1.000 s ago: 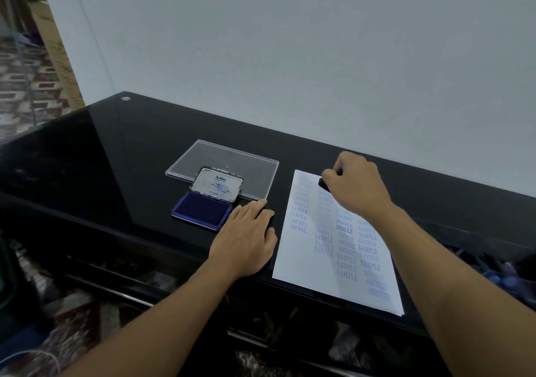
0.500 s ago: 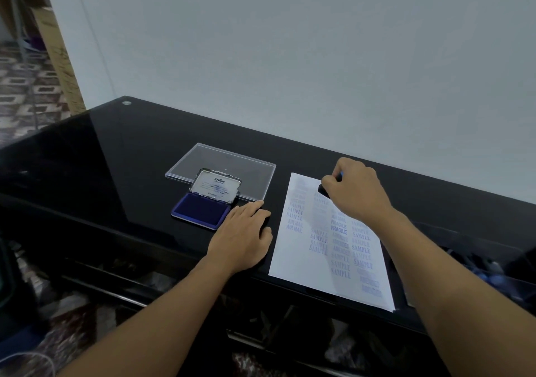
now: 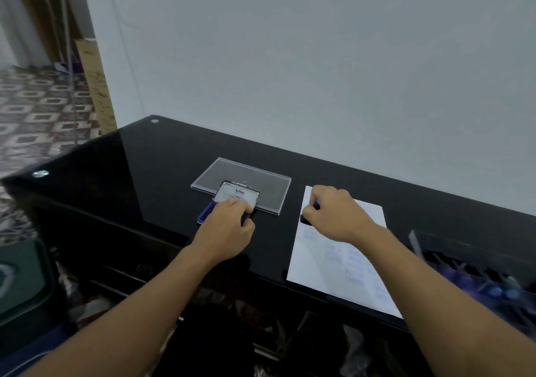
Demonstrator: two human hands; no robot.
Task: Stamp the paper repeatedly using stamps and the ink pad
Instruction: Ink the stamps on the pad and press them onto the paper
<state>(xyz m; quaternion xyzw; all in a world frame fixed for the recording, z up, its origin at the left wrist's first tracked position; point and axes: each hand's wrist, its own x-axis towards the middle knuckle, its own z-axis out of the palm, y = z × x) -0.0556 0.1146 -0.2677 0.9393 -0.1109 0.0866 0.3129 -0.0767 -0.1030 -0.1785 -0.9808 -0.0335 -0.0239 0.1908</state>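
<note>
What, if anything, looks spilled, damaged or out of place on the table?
Nothing stands out. The paper lies flat and uncreased, the ink pad is open with no ink spilled around it, and the clear tray behind it looks whole.

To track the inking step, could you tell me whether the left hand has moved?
Yes: the left hand shifted from beside the paper to over the ink pad.
</note>
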